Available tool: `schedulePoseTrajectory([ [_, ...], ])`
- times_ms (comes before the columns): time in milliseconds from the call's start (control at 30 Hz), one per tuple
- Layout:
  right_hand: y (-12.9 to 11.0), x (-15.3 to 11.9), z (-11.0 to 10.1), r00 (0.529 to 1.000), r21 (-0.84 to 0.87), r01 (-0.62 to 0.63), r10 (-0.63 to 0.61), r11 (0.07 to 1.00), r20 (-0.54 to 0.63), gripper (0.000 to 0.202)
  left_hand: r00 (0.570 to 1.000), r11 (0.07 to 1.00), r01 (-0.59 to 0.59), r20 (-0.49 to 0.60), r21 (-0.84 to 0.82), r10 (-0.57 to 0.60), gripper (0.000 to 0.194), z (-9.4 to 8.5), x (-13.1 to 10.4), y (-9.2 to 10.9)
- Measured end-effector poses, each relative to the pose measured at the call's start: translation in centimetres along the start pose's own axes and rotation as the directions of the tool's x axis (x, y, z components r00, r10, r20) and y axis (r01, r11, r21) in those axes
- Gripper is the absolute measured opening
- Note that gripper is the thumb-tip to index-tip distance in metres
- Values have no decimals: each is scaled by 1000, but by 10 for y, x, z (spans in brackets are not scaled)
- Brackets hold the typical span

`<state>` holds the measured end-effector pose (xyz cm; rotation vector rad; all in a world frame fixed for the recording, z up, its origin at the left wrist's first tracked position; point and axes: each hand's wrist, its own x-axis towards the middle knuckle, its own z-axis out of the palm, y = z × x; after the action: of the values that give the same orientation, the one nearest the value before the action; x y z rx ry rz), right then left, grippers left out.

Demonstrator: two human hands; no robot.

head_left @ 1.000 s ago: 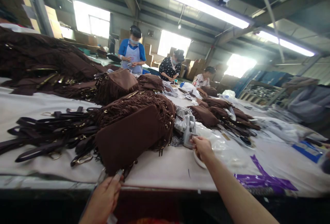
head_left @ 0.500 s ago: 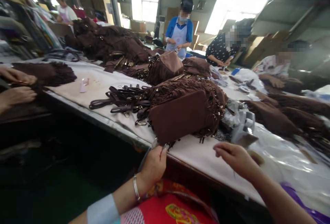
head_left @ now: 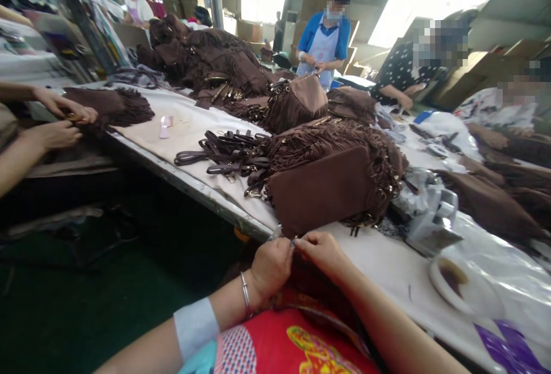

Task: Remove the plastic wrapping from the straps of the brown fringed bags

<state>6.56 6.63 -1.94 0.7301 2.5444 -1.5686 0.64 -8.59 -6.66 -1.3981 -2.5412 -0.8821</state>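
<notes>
My left hand (head_left: pixel 272 266) is closed in a pinch at the table's front edge, a silver bangle round its wrist. Close against its fingertips, my right hand (head_left: pixel 322 252) pinches too. Whatever sits between the fingers is tiny and mostly hidden; dark brown material shows below them. Just beyond both hands lies a flat brown bag panel (head_left: pixel 321 193), leaning on a heap of fringed brown bags (head_left: pixel 318 143). Left of the heap are several dark wrist straps (head_left: pixel 232 153) with metal clasps.
A white dish (head_left: pixel 435 287) with brown residue stands at right, near clear plastic sheeting (head_left: pixel 495 253) and a purple strip (head_left: pixel 501 345). A neighbour's hands (head_left: pixel 64 121) work at far left by a fringed brown piece (head_left: pixel 109 105). Other people stand across the table.
My right hand has come left from above the table to meet my left hand, fingertips together. The camera view has shifted, bringing the dish into sight.
</notes>
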Motion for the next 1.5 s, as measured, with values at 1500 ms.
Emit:
schedulePoseTrajectory([
  [1500, -16, -1, 8, 976, 130, -217, 218, 967, 5, 31, 1000, 999, -16, 23, 30, 15, 28, -4, 0, -7],
])
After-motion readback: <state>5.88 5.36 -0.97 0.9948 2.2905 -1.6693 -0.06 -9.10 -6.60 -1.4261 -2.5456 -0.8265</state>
